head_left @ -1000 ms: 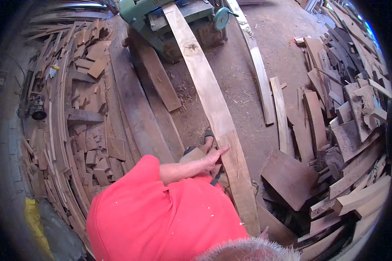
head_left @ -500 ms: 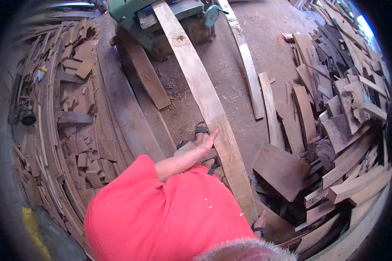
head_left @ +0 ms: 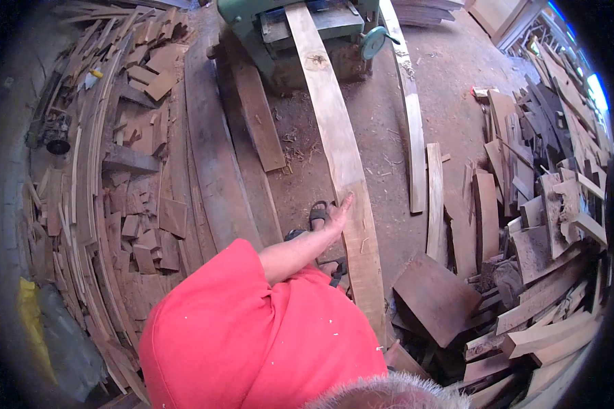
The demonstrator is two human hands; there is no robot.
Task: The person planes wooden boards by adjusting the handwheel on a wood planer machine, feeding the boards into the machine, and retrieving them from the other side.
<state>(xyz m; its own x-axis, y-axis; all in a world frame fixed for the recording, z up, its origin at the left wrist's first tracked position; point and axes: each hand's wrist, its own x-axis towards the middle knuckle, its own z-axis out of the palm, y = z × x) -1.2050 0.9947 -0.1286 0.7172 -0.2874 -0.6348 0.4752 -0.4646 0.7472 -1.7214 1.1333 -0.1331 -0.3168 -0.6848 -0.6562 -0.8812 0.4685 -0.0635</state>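
A long pale plank [head_left: 338,146] with a dark knot runs from the green machine [head_left: 273,58] down past the red-shirted body. My left hand [head_left: 340,213] grips the plank's left edge near its middle, with digits against the edge and the rest partly hidden beneath. At the near end of the plank, my right hand [head_left: 391,353] holds the right edge; most of it is hidden by the grey-haired head. The plank's far end rests on the machine's metal table [head_left: 341,24].
A handwheel [head_left: 373,43] sits on the machine's right side. Boards [head_left: 218,150] lie on the floor at left beside stacked offcuts [head_left: 140,235]. More scrap wood [head_left: 546,279] fills the right. A narrow board [head_left: 413,129] extends beyond the plank. Sandalled feet [head_left: 318,215] stand below.
The plank has slid slightly forward, its knot now closer to the machine's table. My left hand has moved forward with it. The camera view has shifted, and less of my right hand shows.
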